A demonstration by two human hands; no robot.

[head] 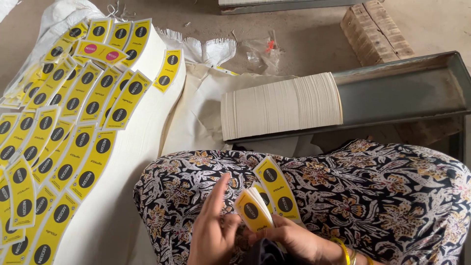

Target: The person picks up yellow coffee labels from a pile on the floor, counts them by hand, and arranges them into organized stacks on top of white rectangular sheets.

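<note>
My right hand (294, 238), with yellow bangles at the wrist, holds a small stack of yellow curved paper blanks (252, 211) with black round marks, low over my lap. One single blank (277, 189) sticks up behind the stack. My left hand (213, 230) is at the stack's left edge, its thumb pressed against the stack and its fingers stretched upward. My lap is covered by black floral fabric (382, 196).
Tall stacks of the same yellow blanks (73, 122) fill the left on a white sack. A thick stack of blanks, seen edge-on (282, 105), lies in a grey metal tray (402, 93). A wooden block (375, 32) and crumpled plastic wrap (262, 51) lie on the floor behind.
</note>
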